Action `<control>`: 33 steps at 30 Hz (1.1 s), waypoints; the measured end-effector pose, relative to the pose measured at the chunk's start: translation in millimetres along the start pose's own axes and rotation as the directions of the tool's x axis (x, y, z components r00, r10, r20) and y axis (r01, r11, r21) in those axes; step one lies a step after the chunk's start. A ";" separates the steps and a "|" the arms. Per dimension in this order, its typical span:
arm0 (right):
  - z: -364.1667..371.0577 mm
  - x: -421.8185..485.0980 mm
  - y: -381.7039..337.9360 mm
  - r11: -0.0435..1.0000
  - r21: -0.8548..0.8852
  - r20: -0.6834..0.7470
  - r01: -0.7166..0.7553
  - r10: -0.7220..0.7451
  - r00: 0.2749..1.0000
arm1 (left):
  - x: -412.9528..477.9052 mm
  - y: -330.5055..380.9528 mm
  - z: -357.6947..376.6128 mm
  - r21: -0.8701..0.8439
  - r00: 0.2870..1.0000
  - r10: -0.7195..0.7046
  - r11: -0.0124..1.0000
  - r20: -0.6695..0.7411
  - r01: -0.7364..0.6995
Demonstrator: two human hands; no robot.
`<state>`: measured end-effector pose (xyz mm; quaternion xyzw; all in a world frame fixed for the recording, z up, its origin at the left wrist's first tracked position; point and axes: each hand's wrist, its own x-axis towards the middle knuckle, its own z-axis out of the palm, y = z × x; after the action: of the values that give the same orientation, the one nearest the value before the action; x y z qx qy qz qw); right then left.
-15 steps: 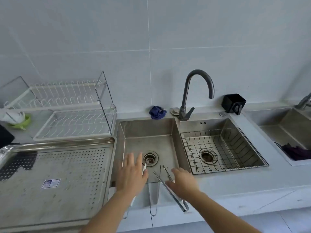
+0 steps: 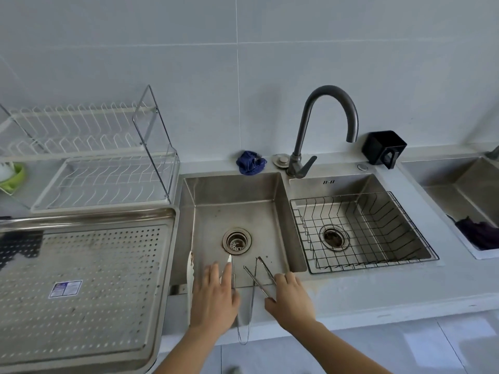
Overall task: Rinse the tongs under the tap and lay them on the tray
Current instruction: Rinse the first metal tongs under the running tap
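Right hand (image 2: 290, 298) grip now round the tongs (image 2: 265, 268).

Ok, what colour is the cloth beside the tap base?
Dark blue; the cloth shows best in the head view.

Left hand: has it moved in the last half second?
Yes: the left hand has pulled back toward the person, away from the drain of the left sink.

Grey countertop (image 2: 378, 290) carries a perforated tray (image 2: 108, 265), dish rack (image 2: 108, 182), blue cloth (image 2: 249, 162) (crumpled) and black holder (image 2: 383, 147).
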<state>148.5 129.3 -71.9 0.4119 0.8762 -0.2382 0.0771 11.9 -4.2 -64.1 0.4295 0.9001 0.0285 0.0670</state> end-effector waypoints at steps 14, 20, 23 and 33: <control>-19.6 8.3 7.6 0.939 0.321 -0.125 0.123 -0.087 0.988 | -0.1 36.1 -10.7 -0.233 0.991 -0.113 0.968 -0.067 0.094; -38.0 7.4 -0.4 0.897 0.383 -0.241 0.222 -0.135 0.961 | 21.1 82.0 -49.0 -0.944 0.948 -0.163 0.143 0.273 0.297; -49.5 4.9 0.5 0.873 0.406 -0.285 0.270 -0.160 0.945 | 27.7 99.2 -52.6 -0.940 0.927 -0.158 -0.094 0.340 0.329; -96.0 -10.2 29.6 0.728 0.575 -0.275 0.374 -0.258 0.926 | 40.0 141.2 -72.4 -0.850 0.922 -0.055 -0.413 0.382 0.327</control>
<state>183.5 184.8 5.0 0.2778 0.8098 -0.4838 -0.1814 85.1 116.2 19.0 0.0164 0.5294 0.7071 0.4684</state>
